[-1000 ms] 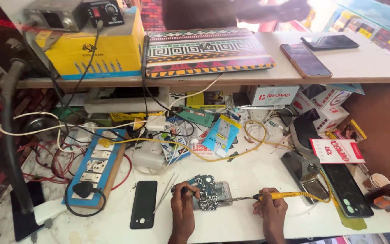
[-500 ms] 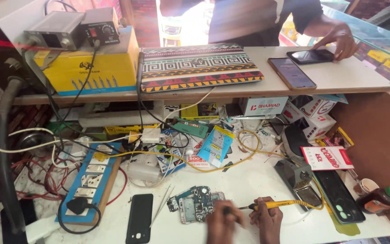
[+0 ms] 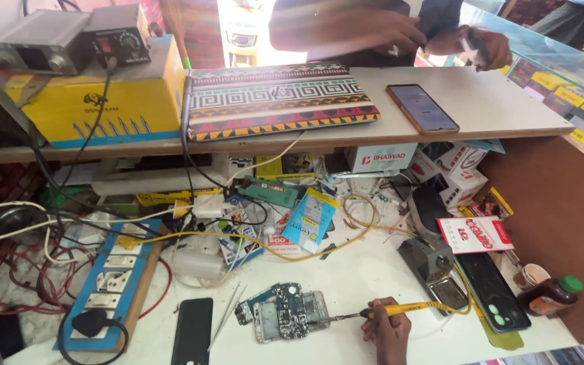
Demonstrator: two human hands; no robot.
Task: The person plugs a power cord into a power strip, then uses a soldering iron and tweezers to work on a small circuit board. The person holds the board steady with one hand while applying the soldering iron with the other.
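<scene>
We hold a yellow-handled soldering iron (image 3: 400, 310) in our right hand (image 3: 388, 329), the grip pinching its handle near the bottom edge of the view; its thin metal tip points left and reaches the right end of the opened phone (image 3: 285, 318). That phone lies flat on the white table (image 3: 346, 277), its green circuit board bare and studded with small metal parts. Our left hand is out of view.

Open room is scarce: a bare white patch lies just above the opened phone, hemmed by a yellow cable (image 3: 292, 255) looping across the table. To the left lie thin metal tweezers (image 3: 228, 314), a smooth black phone (image 3: 192, 330) face down, and a blue socket board (image 3: 116, 277) with a black plug. To the right, a dark phone (image 3: 491, 290) lies flat, and at the table's right edge stand a small paper cup (image 3: 530, 276) and a brown bottle (image 3: 550, 295) with a green cap. We cannot tell what either holds.

On the shelf above, a patterned laptop (image 3: 278, 98) sits closed.
</scene>
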